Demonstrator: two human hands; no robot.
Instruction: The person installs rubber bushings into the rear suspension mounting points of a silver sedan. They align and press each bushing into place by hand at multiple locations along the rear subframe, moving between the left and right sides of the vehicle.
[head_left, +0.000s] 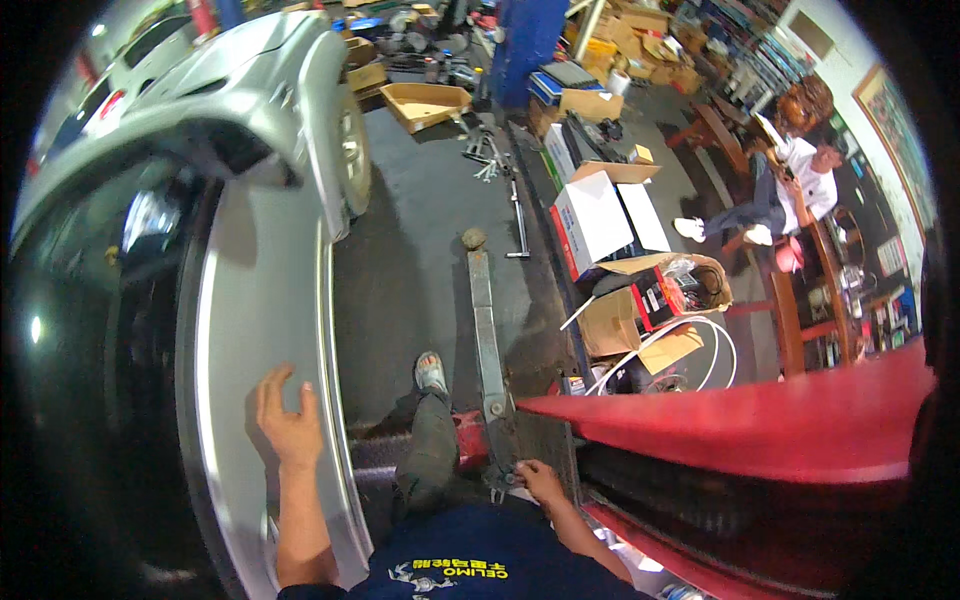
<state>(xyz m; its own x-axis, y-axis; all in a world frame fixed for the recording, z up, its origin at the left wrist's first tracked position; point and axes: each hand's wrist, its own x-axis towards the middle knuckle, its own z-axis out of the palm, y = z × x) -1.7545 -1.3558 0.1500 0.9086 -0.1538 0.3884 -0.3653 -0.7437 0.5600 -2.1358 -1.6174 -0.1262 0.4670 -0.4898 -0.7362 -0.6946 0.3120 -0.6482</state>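
My left hand (288,418) is raised beside the silver car door (262,300), thumb and fingers apart, holding nothing. I cannot tell whether it touches the door panel. Low on my right side, my right hand (541,483) is closed at the near end of a long grey metal lift arm (486,325). Its fingertips meet a small part by the arm's joint, too small to make out. The lift arm stretches away from me above the floor and ends in a round, worn pad (474,238). A red metal piece (470,438) lies beside the joint.
A silver vehicle's wheel (353,150) stands ahead on the left. Hand tools (485,158) and a long-handled wrench (520,222) lie on the floor. Open cardboard boxes (612,310) line the right, near a red panel (740,415). A seated person (805,180) is farther right.
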